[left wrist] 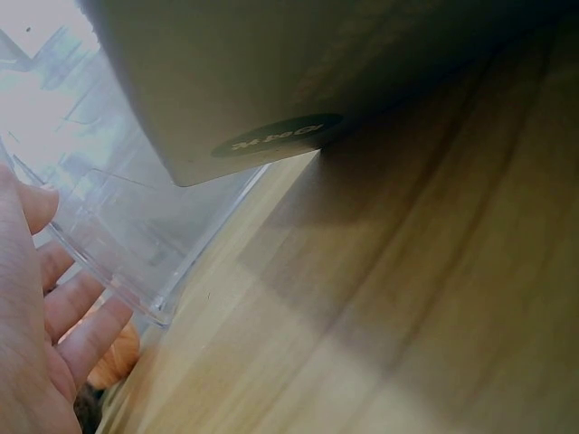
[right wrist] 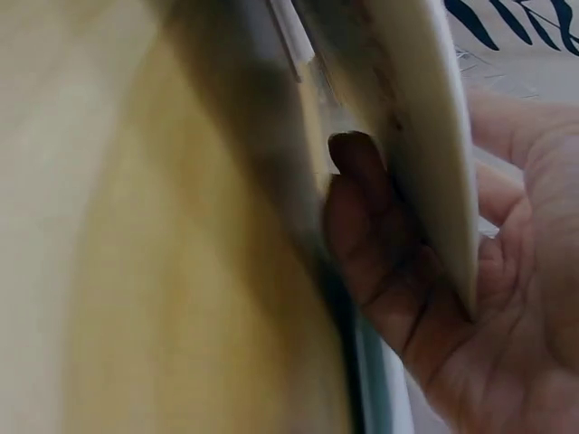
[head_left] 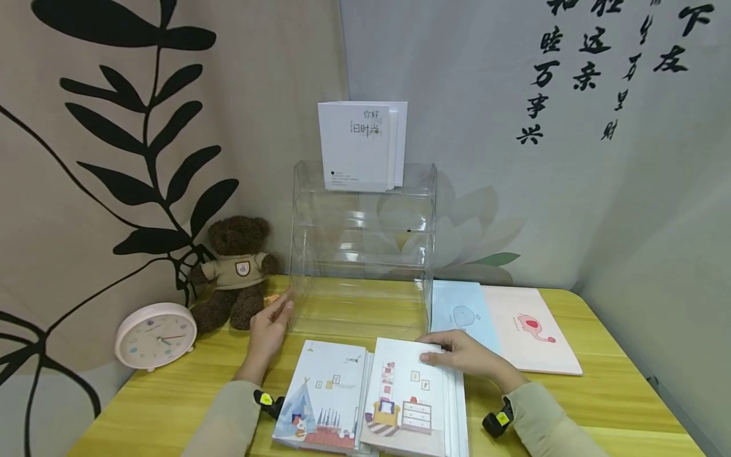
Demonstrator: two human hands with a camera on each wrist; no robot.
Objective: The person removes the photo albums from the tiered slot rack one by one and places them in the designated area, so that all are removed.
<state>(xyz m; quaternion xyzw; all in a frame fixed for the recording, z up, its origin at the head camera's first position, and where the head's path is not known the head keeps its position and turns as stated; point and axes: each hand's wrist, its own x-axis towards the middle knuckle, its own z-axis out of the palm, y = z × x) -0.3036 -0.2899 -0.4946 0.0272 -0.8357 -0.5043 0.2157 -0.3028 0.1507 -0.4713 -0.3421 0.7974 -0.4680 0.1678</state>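
Observation:
Two stacks of illustrated white notebooks lie on the table. My right hand grips the upper right edge of the top notebook of the right stack. In the right wrist view, fingers curl under the notebook's cover. The left stack of notebooks, with a tent drawing, lies beside it. My left hand is at the lower left side of a clear acrylic rack, its fingers extended against the panel. The rack's top tier holds white notebooks with Chinese lettering.
Left of the rack, a brown teddy bear sits near a round pink clock. A blue notebook and a pink notebook lie on the right of the yellow wood-grain table. Patterned cloth walls stand behind.

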